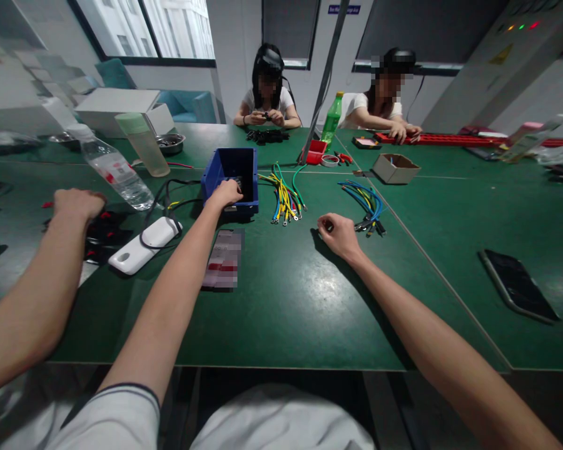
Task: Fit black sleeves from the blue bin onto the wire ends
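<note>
My left hand [225, 193] reaches over the near side of the blue bin [254, 178]. Its fingertips are down inside, by small greyish pieces I cannot make out, and are partly hidden. My right hand [338, 234] hovers low over the green table with fingers curled in and thumb against them; whatever it pinches, if anything, is too small to name. Just beyond it lies a bunch of blue and yellow cables [368, 203] with black ends. Between the hands, to the right of the bin, lie yellow and green cables [287, 199] with ring terminals.
Another person's hand [77, 203] works at left over black and red parts. Nearby are a white power strip [145, 247], a water bottle [115, 165], a pinkish packet [223, 259], a cardboard box [395, 169] and a phone [518, 284]. Two people sit across the table [281, 331].
</note>
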Demonstrator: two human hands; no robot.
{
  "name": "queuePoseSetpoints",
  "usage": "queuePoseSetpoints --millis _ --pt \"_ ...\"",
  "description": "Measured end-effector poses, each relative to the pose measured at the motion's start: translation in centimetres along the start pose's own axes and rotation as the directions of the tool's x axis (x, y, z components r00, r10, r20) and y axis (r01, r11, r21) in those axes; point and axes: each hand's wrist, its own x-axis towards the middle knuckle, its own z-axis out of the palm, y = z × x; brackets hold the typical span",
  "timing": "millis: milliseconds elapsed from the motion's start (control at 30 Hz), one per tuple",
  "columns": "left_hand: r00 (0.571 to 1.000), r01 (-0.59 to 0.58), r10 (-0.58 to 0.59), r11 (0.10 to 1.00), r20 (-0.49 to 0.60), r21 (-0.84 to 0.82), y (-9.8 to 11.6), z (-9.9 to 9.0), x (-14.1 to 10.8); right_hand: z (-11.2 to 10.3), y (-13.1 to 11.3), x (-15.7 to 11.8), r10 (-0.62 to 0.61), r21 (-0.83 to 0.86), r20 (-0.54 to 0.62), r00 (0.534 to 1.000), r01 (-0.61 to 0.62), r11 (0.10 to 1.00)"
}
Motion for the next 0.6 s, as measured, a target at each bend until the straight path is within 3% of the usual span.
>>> queuePoseSetpoints --millis 233,600 --pt "0.987 0.023 -0.037 0.995 0.158 0.093 0.8 -0.7 -0.2 0.2 0.3 0.0 -0.031 -0.003 -0.041 0.999 0.030 1.000" --pt "0.987 0.026 -0.041 0.995 0.157 0.096 1.7 -1.4 -1.1 -0.2 0.6 0.2 0.009 0.067 -0.143 0.990 0.000 0.998"
